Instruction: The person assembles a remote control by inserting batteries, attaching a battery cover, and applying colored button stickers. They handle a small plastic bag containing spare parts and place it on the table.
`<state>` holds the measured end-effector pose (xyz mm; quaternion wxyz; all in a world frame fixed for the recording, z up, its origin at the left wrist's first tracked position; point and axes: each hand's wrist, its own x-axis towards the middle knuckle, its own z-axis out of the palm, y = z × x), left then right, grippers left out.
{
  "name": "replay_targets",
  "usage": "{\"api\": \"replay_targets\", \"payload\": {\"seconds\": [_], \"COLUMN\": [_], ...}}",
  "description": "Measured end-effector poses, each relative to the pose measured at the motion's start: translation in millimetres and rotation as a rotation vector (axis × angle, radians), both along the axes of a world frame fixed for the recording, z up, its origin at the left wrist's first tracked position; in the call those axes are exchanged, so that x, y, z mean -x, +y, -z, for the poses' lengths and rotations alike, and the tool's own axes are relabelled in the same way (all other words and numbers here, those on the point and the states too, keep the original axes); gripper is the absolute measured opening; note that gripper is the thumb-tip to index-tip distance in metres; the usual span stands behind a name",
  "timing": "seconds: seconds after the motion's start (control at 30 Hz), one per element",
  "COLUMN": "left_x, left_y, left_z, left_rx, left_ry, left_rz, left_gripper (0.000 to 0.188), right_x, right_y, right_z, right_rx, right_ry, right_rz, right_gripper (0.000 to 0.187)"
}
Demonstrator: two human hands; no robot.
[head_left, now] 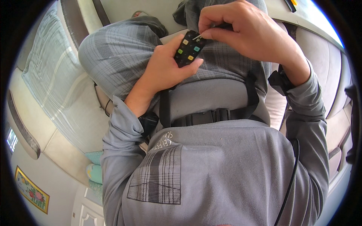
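Observation:
My left hand (167, 67) grips a small black rectangular slab (184, 53) above my lap, its thumb along the near edge. Coloured squares in yellow, green, blue and cream dot the slab's face. Over its far end, my right hand (230, 28) pinches a thin, pale-tipped piece (197, 37) between thumb and fingertips. The tip lies at the slab's upper corner; whether it touches cannot be made out. A dark part behind the right fingers is mostly hidden.
Plaid trousers (117, 49) cover my crossed legs on a pale sofa (49, 128) with a light cloth (56, 75). At the upper right, a white table (313, 22) bears a black-and-yellow item (291, 5). A black cable (292, 180) runs along my right side.

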<state>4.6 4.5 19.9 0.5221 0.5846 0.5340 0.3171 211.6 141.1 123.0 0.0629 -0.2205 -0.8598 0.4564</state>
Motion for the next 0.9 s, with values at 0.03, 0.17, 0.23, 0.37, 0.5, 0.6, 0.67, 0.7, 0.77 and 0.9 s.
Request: {"api": "replay_targets", "payload": {"seconds": [0.03, 0.17, 0.23, 0.37, 0.5, 0.6, 0.67, 0.7, 0.77, 0.9], "left_x": [-1, -2, 0, -1, -5, -5, -5, -6, -6, -4], "left_y": [-1, -3, -3, -2, -1, 1, 1, 1, 1, 1], "left_z": [1, 5, 6, 7, 10, 10, 10, 9, 8, 6], "left_rx": [-0.020, -0.015, 0.008, -0.012, -0.058, -0.067, -0.056, -0.047, -0.048, -0.019], "left_ry": [-0.006, -0.096, -0.105, -0.053, 0.043, 0.066, 0.039, 0.017, 0.030, 0.121], "left_rz": [-0.022, -0.054, -0.039, -0.021, 0.005, 0.008, -0.017, -0.035, -0.035, 0.041], "left_gripper": [0.050, 0.046, 0.046, 0.041, 0.038, 0.038, 0.038, 0.038, 0.038, 0.040], "right_x": [1, 5, 6, 4, 6, 7, 7, 7, 3, 2], "right_y": [1, 0, -1, -5, -6, -3, -4, -5, -6, -1], "right_z": [2, 7, 6, -2, -3, -3, -2, -3, -6, 2], "right_rx": [0.047, 0.183, 0.196, -0.001, -0.190, -0.078, -0.084, -0.087, -0.115, -0.054], "right_ry": [0.005, 0.015, 0.021, -0.005, -0.148, -0.120, -0.083, -0.065, -0.107, -0.127], "right_rz": [0.009, 0.062, 0.078, 0.035, -0.017, -0.026, 0.002, 0.016, -0.013, -0.068], "right_gripper": [0.008, 0.011, 0.011, 0.008, 0.007, 0.009, 0.009, 0.009, 0.009, 0.009]}}
